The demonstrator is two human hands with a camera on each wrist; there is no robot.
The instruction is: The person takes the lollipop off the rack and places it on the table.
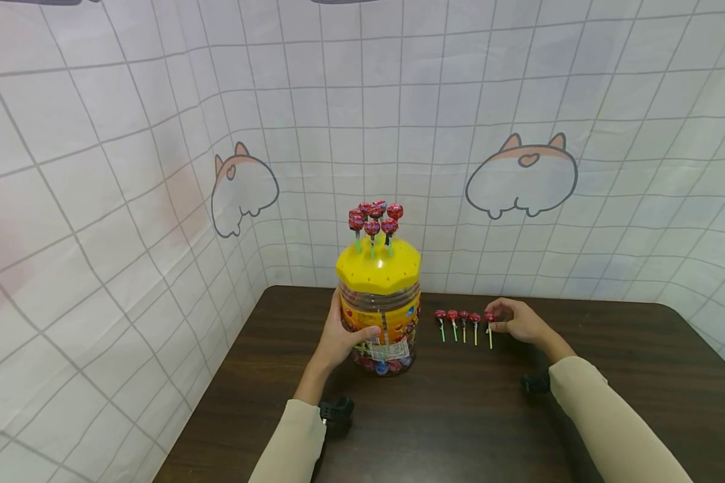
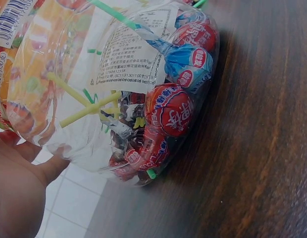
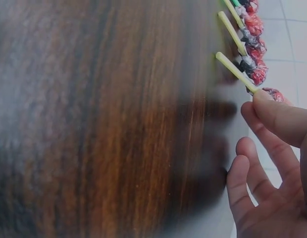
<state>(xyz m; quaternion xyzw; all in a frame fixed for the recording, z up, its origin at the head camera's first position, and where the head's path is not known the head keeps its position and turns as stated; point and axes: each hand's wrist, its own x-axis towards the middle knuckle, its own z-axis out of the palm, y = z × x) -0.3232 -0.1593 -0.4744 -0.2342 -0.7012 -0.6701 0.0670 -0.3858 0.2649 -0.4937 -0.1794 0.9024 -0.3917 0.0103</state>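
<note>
A clear plastic jar [image 1: 393, 329] with a yellow lid [image 1: 379, 272] stands upright on the table. Several red-wrapped lollipops [image 1: 372, 228] stick up from the lid. My left hand [image 1: 341, 341] grips the jar's left side, its thumb across the front. Through the jar wall, the left wrist view shows wrapped lollipops [image 2: 171, 110] with green and yellow sticks. Right of the jar, my right hand [image 1: 522, 323] pinches a red lollipop [image 1: 491, 335] between thumb and index finger. In the right wrist view its yellow stick [image 3: 235, 73] points away from the thumb; the other fingers are loosely bent.
Several more red lollipops [image 1: 464, 315] lie in a row between the jar and my right hand, sticks toward me. The dark wooden table [image 1: 435, 416] meets a white gridded curtain [image 1: 435, 134] behind and at the left.
</note>
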